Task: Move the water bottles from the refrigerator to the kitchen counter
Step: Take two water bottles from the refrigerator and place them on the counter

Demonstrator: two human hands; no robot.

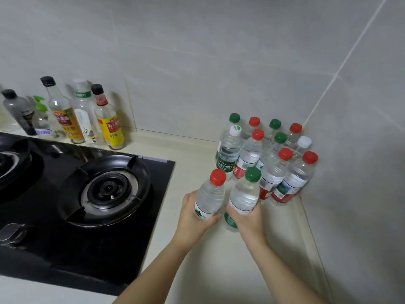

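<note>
My left hand (194, 218) grips a clear water bottle with a red cap (210, 195) around its lower part. Beside it, my right hand (248, 218) grips a water bottle with a green cap (245, 194) the same way. Both bottles stand upright, close together, at or just above the cream kitchen counter (192, 154). Right behind them, in the corner of the counter, stands a tight cluster of several water bottles (269, 154) with red, green and white caps. The refrigerator is out of view.
A black gas hob (92, 194) with round burners fills the counter to the left. Several sauce and oil bottles (72, 115) line the tiled back wall behind it. A tiled side wall (355, 172) bounds the counter on the right.
</note>
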